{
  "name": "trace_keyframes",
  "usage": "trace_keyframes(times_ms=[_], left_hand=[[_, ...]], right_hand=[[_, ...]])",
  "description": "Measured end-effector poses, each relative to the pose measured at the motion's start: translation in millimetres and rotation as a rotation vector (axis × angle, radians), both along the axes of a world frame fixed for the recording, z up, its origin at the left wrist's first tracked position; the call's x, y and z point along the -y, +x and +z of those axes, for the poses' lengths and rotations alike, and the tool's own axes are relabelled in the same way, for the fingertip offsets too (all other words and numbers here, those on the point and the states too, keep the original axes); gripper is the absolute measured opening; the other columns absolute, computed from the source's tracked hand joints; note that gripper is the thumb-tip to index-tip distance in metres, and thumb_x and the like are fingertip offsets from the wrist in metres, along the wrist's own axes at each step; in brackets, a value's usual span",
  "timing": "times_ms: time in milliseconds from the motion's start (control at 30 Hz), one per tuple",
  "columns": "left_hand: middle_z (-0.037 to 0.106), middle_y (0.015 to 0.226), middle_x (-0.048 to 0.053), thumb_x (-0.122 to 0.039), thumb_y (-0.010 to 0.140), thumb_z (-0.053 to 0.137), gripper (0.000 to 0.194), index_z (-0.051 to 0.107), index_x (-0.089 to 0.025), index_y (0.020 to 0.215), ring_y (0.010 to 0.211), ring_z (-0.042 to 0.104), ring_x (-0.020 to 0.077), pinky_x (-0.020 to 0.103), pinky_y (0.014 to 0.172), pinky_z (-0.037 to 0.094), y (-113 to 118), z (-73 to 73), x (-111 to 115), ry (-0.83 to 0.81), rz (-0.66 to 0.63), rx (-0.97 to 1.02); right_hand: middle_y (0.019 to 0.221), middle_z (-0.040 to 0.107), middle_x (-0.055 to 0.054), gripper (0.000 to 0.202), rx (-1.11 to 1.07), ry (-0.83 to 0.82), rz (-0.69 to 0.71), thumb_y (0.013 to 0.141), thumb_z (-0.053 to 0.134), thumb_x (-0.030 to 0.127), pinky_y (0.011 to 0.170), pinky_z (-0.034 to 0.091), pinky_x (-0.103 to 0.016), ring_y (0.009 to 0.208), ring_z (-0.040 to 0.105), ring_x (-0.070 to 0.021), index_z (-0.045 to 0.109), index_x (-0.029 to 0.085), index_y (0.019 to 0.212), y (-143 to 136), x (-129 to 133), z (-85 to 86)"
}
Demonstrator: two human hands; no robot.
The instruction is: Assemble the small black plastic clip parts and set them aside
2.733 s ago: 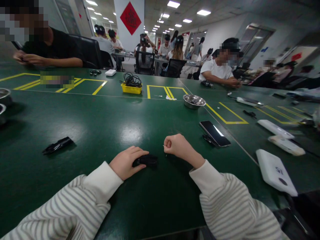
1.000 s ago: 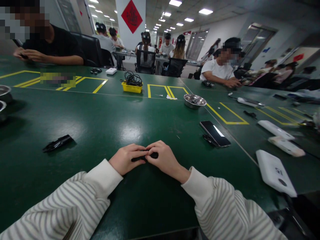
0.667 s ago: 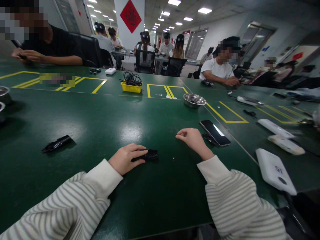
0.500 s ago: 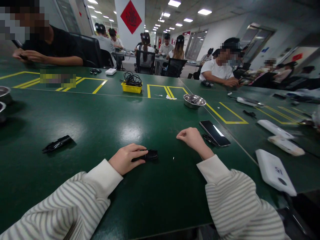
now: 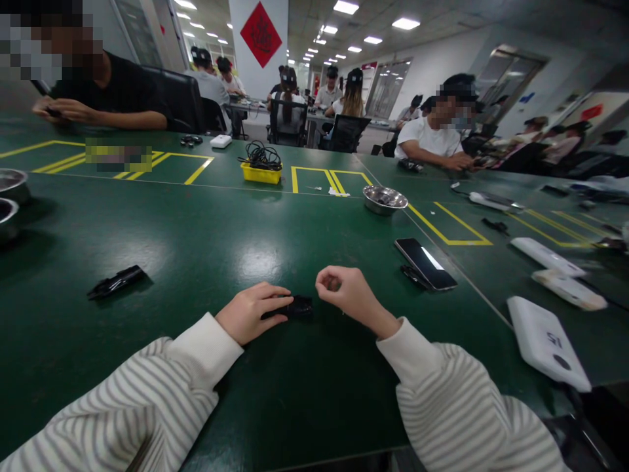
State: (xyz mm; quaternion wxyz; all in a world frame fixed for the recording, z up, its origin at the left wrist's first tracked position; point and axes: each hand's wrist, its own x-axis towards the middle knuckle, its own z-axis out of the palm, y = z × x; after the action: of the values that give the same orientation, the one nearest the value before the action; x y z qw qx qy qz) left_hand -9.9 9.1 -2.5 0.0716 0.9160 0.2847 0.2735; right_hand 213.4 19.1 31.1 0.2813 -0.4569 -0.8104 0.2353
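Observation:
In the head view my left hand (image 5: 254,311) rests on the green table with its fingers closed round a small, glossy black plastic part (image 5: 301,307). Only the right end of that part shows; my fingers cover the remainder. Just to its right, my right hand (image 5: 348,295) hovers with thumb and fingertips pinched together, apart from the part. Whatever may be in the pinch is too small or hidden to make out. Farther left on the table lies a similar black plastic part (image 5: 118,282).
A smartphone (image 5: 425,263) lies right of my right hand, partly over a black item. Behind are a steel bowl (image 5: 385,208) and a yellow bin (image 5: 262,173) of black cables. White devices (image 5: 548,341) line the right side. Co-workers sit across the table.
My right hand has moved left and slightly down, from near the phone to beside the black plastic part. The left hand has kept its hold in place.

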Motion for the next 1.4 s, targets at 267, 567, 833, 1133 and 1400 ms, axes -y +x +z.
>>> trace_keyframes(times_ms=[267,567,833,1133,1400], left_hand=[[0.060,0.099,0.008,-0.020,0.076,0.056,0.026,0.058,-0.017,0.102,0.084,0.056,0.0178,0.031,0.071,0.049,1.0,1.4,0.9,-0.011,0.007,-0.023],[0.061,0.099,0.008,-0.021,0.076,0.055,0.027,0.058,-0.018,0.102,0.084,0.056,0.0178,0.031,0.071,0.049,1.7,1.0,0.7,-0.021,0.017,-0.016],[0.061,0.098,0.009,-0.018,0.074,0.057,0.027,0.059,-0.015,0.101,0.083,0.056,0.0182,0.031,0.071,0.049,1.8,1.5,0.7,-0.005,0.017,-0.016],[0.061,0.098,0.009,-0.019,0.075,0.057,0.028,0.058,-0.016,0.102,0.083,0.056,0.0182,0.031,0.071,0.049,1.7,1.2,1.1,0.000,0.023,-0.014],[0.062,0.095,0.009,-0.019,0.074,0.058,0.025,0.060,-0.014,0.099,0.081,0.057,0.0179,0.030,0.069,0.050,3.0,-0.1,0.6,0.047,0.011,0.025]], right_hand=[[0.090,0.064,-0.002,0.005,-0.102,0.005,0.127,0.072,0.057,0.018,0.079,0.041,-0.028,0.088,0.054,-0.0135,0.061,0.018,0.069,-28.7,14.1,-14.2],[0.090,0.064,-0.002,0.005,-0.094,0.011,0.116,0.072,0.057,0.017,0.079,0.041,-0.029,0.088,0.054,-0.0141,0.061,0.018,0.070,-29.9,13.9,-14.7],[0.090,0.064,-0.002,0.005,-0.109,0.017,0.115,0.072,0.056,0.017,0.080,0.041,-0.029,0.087,0.054,-0.0139,0.061,0.018,0.070,-30.6,13.9,-16.7],[0.090,0.063,-0.003,0.003,-0.087,0.061,0.113,0.070,0.057,0.016,0.082,0.040,-0.029,0.088,0.054,-0.0140,0.060,0.018,0.069,-31.3,15.2,-16.0],[0.086,0.064,-0.003,0.002,-0.041,0.071,0.109,0.068,0.059,0.016,0.079,0.041,-0.029,0.087,0.054,-0.0149,0.061,0.017,0.066,-32.5,16.1,-18.9]])
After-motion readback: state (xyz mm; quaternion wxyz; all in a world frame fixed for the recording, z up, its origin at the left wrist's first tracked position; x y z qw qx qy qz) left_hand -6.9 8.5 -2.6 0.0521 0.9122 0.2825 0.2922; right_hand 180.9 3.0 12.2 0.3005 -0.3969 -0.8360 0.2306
